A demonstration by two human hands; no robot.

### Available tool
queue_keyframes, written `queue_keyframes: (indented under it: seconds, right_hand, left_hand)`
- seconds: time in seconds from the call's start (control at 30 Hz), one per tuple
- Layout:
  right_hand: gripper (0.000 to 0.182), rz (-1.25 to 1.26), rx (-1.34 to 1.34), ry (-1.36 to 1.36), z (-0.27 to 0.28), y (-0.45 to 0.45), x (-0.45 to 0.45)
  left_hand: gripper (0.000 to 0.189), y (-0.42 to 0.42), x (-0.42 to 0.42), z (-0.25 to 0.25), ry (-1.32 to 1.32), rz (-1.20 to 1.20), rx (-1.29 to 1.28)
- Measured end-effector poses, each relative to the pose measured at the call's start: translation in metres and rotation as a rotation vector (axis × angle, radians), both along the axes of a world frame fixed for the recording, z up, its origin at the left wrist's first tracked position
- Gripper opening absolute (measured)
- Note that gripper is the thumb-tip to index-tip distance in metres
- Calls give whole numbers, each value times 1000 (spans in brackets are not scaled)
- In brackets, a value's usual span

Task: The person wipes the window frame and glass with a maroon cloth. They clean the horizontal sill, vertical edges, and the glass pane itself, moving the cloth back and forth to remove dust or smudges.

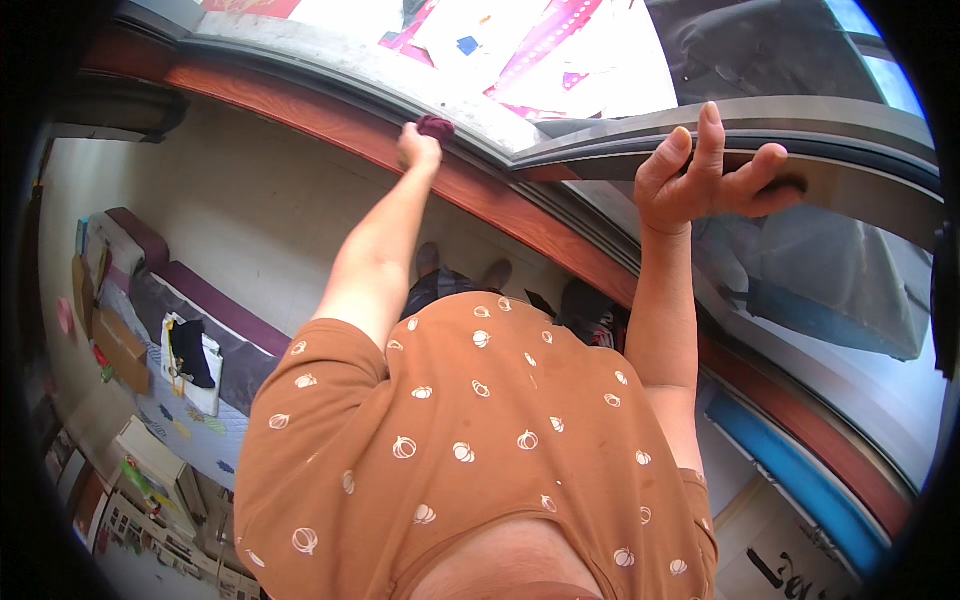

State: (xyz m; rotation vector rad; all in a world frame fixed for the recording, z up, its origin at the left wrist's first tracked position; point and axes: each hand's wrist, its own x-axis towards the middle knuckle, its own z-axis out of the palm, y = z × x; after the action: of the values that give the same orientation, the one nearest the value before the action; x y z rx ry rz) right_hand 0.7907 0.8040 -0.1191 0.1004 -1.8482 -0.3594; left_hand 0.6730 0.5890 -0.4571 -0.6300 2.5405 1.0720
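Note:
My left hand (418,148) is closed around a bunched dark red cloth (436,129), low on the window's dark track (360,94), just beyond the reddish-brown wooden sill (300,124). At the right, my right hand (712,176) has its fingers spread at the dark frame of the window sash (847,142). Some fingertips overlap the frame and the glass; whether they touch it, I cannot tell. Nothing is held in that hand. Outside the track runs a pale, dusty ledge (300,52).
Below left is a bed with a patterned quilt (169,405), a cardboard box (120,349) and folded clothes (193,356). A blue panel (795,480) lies along the sill at lower right. Dark sheeting (765,52) hangs outside.

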Motion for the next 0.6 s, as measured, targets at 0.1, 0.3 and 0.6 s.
queue_keyframes:
  seconds: [0.1, 0.3, 0.6]
  right_hand:
    - [31, 39, 11, 17, 2, 0, -4]
    - [32, 7, 36, 8, 5, -2, 1]
    - [32, 53, -66, 1, 1, -4, 4]
  left_hand:
    - [25, 41, 36, -18, 40, -76, 129]
    - [33, 47, 65, -14, -81, -802, 427]
    - [22, 48, 77, 184, 200, -864, 728]
